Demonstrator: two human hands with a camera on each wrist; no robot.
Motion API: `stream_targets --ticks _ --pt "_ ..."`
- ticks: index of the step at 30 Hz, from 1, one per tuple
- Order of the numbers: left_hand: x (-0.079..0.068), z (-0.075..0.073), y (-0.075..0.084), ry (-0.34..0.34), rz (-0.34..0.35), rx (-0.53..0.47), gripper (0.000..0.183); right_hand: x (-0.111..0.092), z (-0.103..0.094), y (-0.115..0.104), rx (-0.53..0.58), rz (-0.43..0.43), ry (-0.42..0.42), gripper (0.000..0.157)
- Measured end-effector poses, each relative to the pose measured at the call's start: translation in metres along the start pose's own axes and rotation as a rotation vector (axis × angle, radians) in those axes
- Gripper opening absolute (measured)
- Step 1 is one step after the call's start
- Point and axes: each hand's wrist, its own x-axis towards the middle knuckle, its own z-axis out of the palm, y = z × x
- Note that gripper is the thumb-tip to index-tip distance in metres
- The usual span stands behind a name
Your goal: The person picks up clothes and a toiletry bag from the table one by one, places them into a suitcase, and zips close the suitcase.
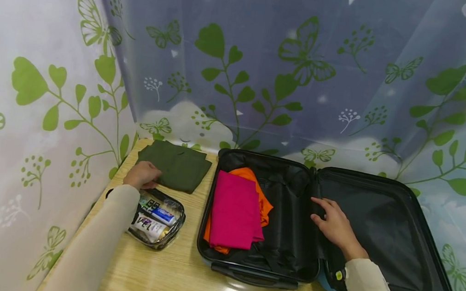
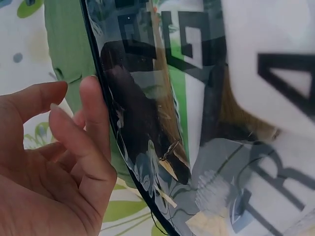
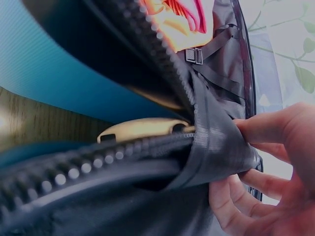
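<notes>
My left hand [image 1: 142,175] is at the near left edge of a folded dark green garment [image 1: 179,166], just above a clear toiletry bag [image 1: 154,240]. In the left wrist view, its fingers [image 2: 81,142] are loosely bent and hold nothing, fingertips beside the bag's dark piping. Printed tubes show through the clear plastic. My right hand [image 1: 334,221] touches the black lining strip [image 3: 221,142] at the hinge of an open suitcase [image 1: 281,235], with fingers extended. A folded pink garment [image 1: 235,210] lies over an orange one [image 1: 264,206] in the suitcase's left half.
The suitcase lid [image 1: 375,227] lies opened out to the right. Its carry handle [image 1: 255,277] faces the near side of the wooden table [image 1: 179,282]. A leaf-patterned curtain [image 1: 256,73] hangs behind and on both sides. Buckled straps [image 3: 194,55] lie inside the case.
</notes>
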Motion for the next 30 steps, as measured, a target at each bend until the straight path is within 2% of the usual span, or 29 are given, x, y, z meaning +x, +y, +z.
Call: stream_targets --ticks 5,9,12,15,18,26,30 --pt "0.000 0.001 0.000 -0.006 -0.014 0.095 0.036 0.001 0.002 0.001 -0.004 -0.002 0.000 0.059" --pt "0.003 0.001 0.000 0.008 -0.021 0.063 0.050 0.001 0.002 0.000 -0.006 0.005 -0.003 0.059" --pt "0.007 0.002 0.000 -0.021 -0.024 -0.097 0.063 0.001 0.001 -0.001 -0.008 0.010 -0.003 0.060" --pt "0.010 0.003 0.000 -0.078 -0.058 -0.358 0.075 0.000 0.001 -0.001 -0.007 0.010 -0.001 0.060" --pt "0.009 0.005 0.002 -0.106 -0.107 -0.569 0.079 0.000 0.001 -0.001 -0.007 0.009 -0.001 0.060" --pt "-0.006 0.011 0.020 -0.061 -0.174 -0.927 0.079 0.000 0.001 0.000 -0.007 0.011 0.000 0.059" --pt "-0.013 0.016 0.029 -0.012 -0.182 -1.039 0.085 0.000 0.001 0.002 -0.004 0.006 -0.002 0.059"
